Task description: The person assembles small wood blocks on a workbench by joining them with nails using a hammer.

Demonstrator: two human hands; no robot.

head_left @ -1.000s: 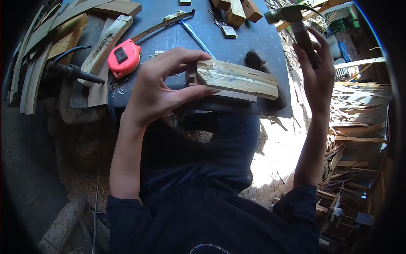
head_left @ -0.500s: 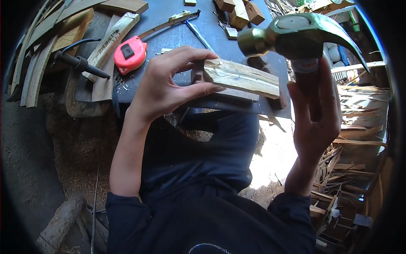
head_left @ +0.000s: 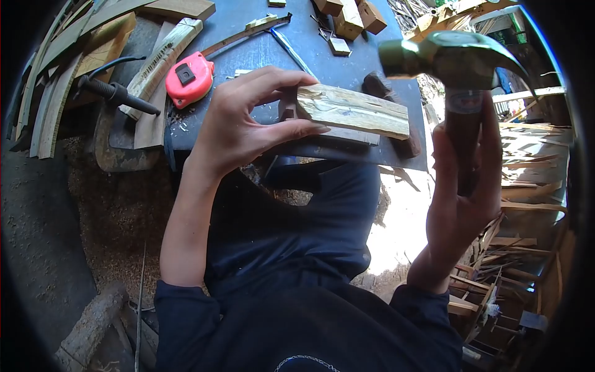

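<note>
My left hand (head_left: 245, 121) is closed around the left end of a short wooden block (head_left: 353, 113), thumb on the near side and fingers on the far side. Another wood piece (head_left: 347, 134) shows beneath that block, close to the table's front edge. On the right, my right hand (head_left: 465, 186) grips a claw hammer (head_left: 462, 59) by its handle, the head raised with its claw pointing right. The hammer head is above and to the right of the block, apart from it.
A red tape measure (head_left: 189, 79) lies left of my left hand, beside a clamp (head_left: 121, 96) and stacked wood strips (head_left: 59, 93). Further back on the blue table (head_left: 248, 53) are a pen (head_left: 290, 51) and small wood blocks (head_left: 348, 22). Scrap wood (head_left: 527, 186) fills the right side.
My right hand has moved the hammer to the right, with its head now farther from the block. The left hand and the block are nearly still.
</note>
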